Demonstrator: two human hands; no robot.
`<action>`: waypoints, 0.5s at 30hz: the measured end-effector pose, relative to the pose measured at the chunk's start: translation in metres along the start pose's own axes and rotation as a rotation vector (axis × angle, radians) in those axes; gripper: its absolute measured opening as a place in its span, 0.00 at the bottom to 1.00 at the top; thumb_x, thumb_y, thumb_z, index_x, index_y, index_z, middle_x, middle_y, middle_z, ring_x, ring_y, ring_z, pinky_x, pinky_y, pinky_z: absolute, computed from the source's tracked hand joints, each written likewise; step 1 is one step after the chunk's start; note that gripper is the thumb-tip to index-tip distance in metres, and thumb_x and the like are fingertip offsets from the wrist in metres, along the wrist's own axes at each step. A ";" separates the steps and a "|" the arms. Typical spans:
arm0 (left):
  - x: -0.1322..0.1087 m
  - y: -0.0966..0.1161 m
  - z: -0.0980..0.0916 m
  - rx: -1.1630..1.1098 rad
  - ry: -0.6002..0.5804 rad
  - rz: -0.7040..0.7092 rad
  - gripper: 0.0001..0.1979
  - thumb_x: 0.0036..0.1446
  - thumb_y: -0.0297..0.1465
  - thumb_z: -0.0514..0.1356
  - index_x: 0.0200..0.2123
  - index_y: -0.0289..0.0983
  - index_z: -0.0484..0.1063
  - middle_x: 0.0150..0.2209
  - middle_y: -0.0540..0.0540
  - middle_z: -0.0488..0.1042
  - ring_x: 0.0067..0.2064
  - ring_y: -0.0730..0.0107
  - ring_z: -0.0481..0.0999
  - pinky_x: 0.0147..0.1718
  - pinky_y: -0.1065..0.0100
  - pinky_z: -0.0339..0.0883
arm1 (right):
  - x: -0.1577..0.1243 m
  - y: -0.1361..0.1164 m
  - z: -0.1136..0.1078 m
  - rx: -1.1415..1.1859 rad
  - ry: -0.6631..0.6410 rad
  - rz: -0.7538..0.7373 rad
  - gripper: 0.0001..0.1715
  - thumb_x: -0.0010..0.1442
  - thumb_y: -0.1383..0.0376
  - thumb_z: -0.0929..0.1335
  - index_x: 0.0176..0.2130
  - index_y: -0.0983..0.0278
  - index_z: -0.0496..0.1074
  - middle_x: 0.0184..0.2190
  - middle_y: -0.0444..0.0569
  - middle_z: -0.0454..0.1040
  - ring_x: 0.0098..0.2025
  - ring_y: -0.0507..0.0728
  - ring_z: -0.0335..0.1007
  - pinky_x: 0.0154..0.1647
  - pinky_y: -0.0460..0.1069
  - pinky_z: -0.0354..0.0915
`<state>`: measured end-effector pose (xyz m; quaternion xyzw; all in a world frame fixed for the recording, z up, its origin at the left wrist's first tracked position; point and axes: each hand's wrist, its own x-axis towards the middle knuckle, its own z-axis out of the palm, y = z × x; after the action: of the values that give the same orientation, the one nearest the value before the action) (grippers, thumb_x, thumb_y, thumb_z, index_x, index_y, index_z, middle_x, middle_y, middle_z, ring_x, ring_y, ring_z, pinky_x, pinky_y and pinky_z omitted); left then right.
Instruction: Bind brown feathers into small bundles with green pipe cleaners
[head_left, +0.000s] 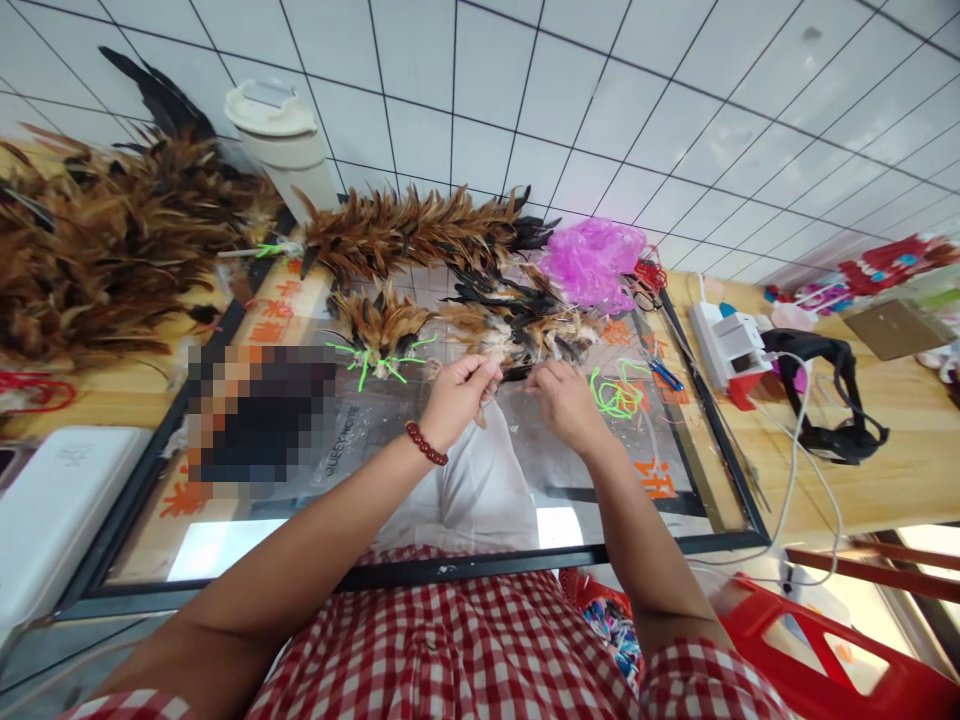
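My left hand (459, 398), with a beaded bracelet on its wrist, pinches small feathers between thumb and fingers; a brown tip pokes out below. My right hand (566, 402) is closed with curled fingers at the near edge of a loose feather pile (525, 325), and what its fingertips hold is hidden. The pile mixes brown, cream and black feathers. Left of it lies a feather bunch (382, 325) with bright green ties (371, 362). Behind both stretches a long brown feather garland (420, 232) ending in black plumes.
Green cord (619, 392) and blue-handled snips (666, 374) lie to the right. A pink plastic bag (596, 262) sits behind them. A tall white cup (285, 145) stands by a large feather heap (112, 240). A power strip (720, 345) and black strap (832, 400) are far right. The glass surface has a dark frame (720, 540).
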<state>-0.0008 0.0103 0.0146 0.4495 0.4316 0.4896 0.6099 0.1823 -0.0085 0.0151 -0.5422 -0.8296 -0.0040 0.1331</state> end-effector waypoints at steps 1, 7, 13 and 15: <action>-0.001 -0.001 0.001 0.068 -0.034 0.013 0.12 0.51 0.38 0.62 0.23 0.35 0.72 0.23 0.49 0.70 0.24 0.77 0.67 0.24 0.75 0.61 | 0.000 -0.002 -0.002 0.012 0.022 -0.029 0.09 0.64 0.66 0.62 0.37 0.63 0.71 0.38 0.52 0.75 0.41 0.59 0.66 0.42 0.53 0.55; -0.008 -0.004 0.005 0.091 -0.165 -0.086 0.13 0.52 0.38 0.61 0.22 0.34 0.73 0.22 0.48 0.72 0.23 0.76 0.69 0.25 0.73 0.63 | -0.001 -0.012 -0.005 0.331 0.211 -0.017 0.10 0.65 0.63 0.62 0.42 0.61 0.71 0.37 0.50 0.77 0.40 0.56 0.69 0.44 0.53 0.60; -0.008 -0.002 0.008 -0.033 -0.077 -0.055 0.15 0.51 0.40 0.62 0.22 0.34 0.72 0.22 0.48 0.72 0.25 0.76 0.70 0.28 0.72 0.65 | -0.001 -0.006 -0.005 0.703 0.299 0.219 0.12 0.60 0.59 0.67 0.44 0.60 0.74 0.36 0.47 0.77 0.37 0.54 0.71 0.40 0.51 0.66; -0.008 -0.001 0.008 -0.041 -0.072 -0.051 0.15 0.50 0.40 0.63 0.22 0.34 0.72 0.21 0.48 0.72 0.25 0.76 0.70 0.28 0.72 0.65 | -0.001 -0.007 -0.005 0.741 0.279 0.226 0.12 0.58 0.58 0.69 0.42 0.60 0.75 0.35 0.46 0.77 0.36 0.54 0.71 0.39 0.51 0.66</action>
<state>0.0059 0.0011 0.0158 0.4433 0.4104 0.4660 0.6464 0.1774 -0.0130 0.0209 -0.5394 -0.6842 0.2362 0.4302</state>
